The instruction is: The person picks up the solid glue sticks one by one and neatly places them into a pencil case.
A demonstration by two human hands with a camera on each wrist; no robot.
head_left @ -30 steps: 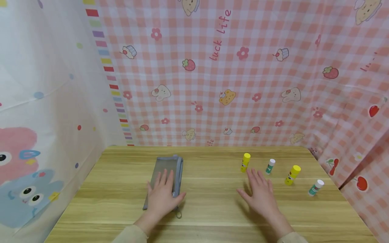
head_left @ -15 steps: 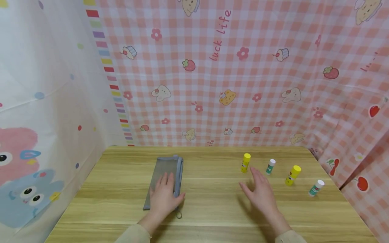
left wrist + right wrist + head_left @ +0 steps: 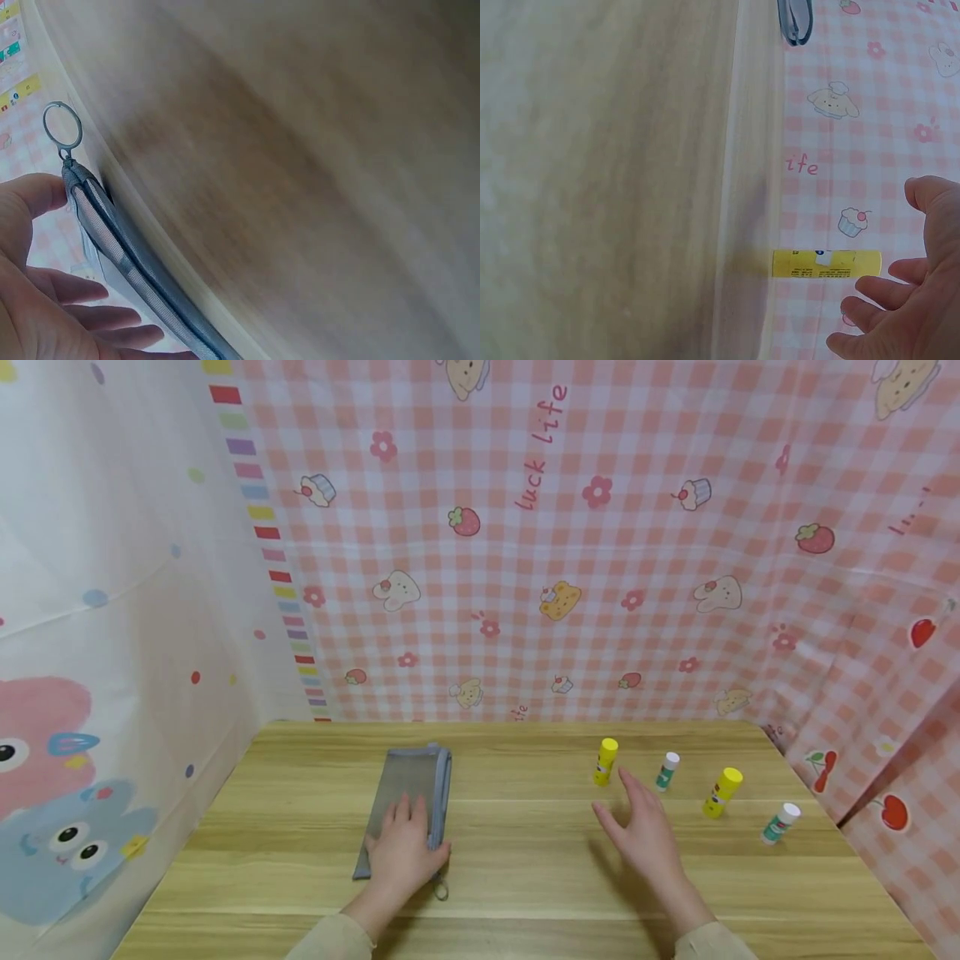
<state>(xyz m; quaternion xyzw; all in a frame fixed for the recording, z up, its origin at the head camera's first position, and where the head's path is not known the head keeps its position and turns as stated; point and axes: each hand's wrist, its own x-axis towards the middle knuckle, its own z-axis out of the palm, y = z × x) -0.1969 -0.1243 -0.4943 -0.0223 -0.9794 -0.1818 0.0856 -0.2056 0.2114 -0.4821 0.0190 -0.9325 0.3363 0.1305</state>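
Note:
A grey see-through zip pouch (image 3: 408,772) lies flat at the left of the table. My left hand (image 3: 401,853) is over its near half with the fingers loosely spread. In the left wrist view the thumb is close to the pouch's corner, by a metal ring (image 3: 63,126); whether it touches is unclear. My right hand (image 3: 648,837) hovers with nothing in it, thumb apart from the fingers. Just beyond its fingertips stands a yellow glue stick (image 3: 606,762), seen also in the right wrist view as a yellow tube (image 3: 825,264).
Right of that stand a white-capped green glue stick (image 3: 667,772), a second yellow glue stick (image 3: 722,792) and another white-capped one (image 3: 781,823). The wooden table (image 3: 517,860) meets a pink checked curtain (image 3: 525,635) at the back.
My left hand has drawn slightly back toward me over the pouch. My right hand has rolled a little, its fingers now closer together. The pouch and glue sticks stay put.

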